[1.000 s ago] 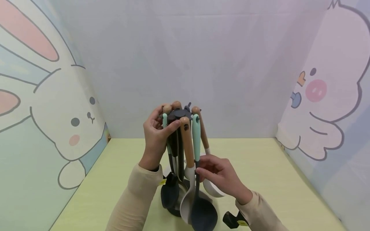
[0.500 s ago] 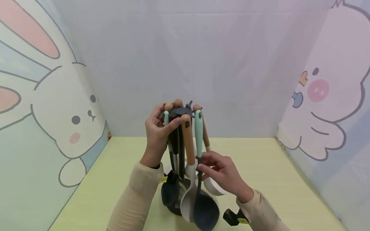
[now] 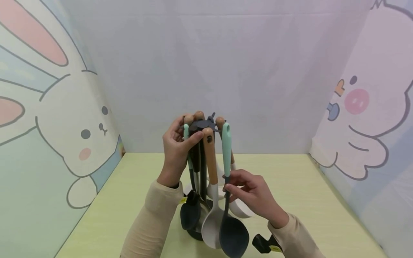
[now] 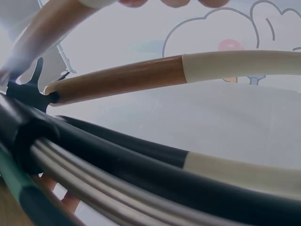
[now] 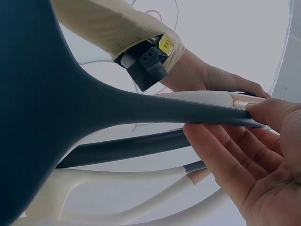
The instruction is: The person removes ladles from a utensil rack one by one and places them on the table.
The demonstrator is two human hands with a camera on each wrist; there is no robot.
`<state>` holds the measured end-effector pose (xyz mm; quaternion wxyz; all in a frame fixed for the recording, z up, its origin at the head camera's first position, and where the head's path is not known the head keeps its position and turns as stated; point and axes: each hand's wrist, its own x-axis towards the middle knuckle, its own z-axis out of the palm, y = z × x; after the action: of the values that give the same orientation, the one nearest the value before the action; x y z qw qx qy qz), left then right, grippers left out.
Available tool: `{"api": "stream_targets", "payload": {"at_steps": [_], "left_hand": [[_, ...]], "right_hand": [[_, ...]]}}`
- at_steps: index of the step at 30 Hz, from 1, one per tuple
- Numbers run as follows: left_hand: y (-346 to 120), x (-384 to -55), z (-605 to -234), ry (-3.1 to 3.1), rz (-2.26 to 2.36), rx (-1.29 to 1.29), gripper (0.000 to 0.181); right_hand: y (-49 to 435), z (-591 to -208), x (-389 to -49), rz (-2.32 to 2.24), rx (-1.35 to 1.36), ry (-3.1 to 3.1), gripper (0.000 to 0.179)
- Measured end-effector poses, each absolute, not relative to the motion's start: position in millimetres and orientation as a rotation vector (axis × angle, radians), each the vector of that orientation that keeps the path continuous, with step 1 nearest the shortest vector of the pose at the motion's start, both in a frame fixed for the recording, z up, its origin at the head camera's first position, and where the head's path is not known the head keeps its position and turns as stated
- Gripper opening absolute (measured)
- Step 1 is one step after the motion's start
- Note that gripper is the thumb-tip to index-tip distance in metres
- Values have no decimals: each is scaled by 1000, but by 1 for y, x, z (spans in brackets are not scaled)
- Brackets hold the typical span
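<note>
Whole mint ladle handle [image 3: 227, 148]: head only

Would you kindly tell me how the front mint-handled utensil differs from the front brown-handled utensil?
The front mint-handled utensil has a dark head and shaft; the front brown-handled utensil has pale ones. The right hand's grip pinches the mint-handled one's shaft, not the brown-handled one's. Both are handle-up with broad, rounded heads below.

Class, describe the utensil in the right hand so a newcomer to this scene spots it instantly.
On the yellow-green table, find the utensil stand whose top the left hand holds. At its near side, the right hand pinches a broad-headed dark utensil. Its mint-green handle sets it apart from the wooden-handled pale spoon beside it.
</note>
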<state>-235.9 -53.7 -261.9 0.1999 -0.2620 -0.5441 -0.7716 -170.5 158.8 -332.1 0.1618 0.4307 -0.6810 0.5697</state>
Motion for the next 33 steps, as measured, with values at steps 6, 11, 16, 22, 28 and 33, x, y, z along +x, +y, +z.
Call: {"api": "stream_targets", "payload": {"at_steps": [6, 11, 16, 22, 28, 33], "left_hand": [[-54, -236, -261, -1520, -2156, -725, 101], [-54, -235, -260, -1518, -2157, -728, 98], [-54, -234, -259, -1501, -2175, -734, 98], [-54, -235, -260, -1495, -2191, -743, 97], [-54, -235, -260, -1503, -2194, -740, 97], [-54, -233, -260, -1508, -2186, -736, 98]], "right_hand": [[163, -332, -168, 1614, 1234, -1937, 28], [170, -333, -167, 1586, 1234, -1928, 31], [178, -335, -165, 1569, 1193, -1942, 29], [191, -339, -165, 1582, 1169, -1915, 38], [207, -344, -165, 1573, 1114, -1930, 42], [221, -350, -168, 1541, 1039, -1965, 43]]}}
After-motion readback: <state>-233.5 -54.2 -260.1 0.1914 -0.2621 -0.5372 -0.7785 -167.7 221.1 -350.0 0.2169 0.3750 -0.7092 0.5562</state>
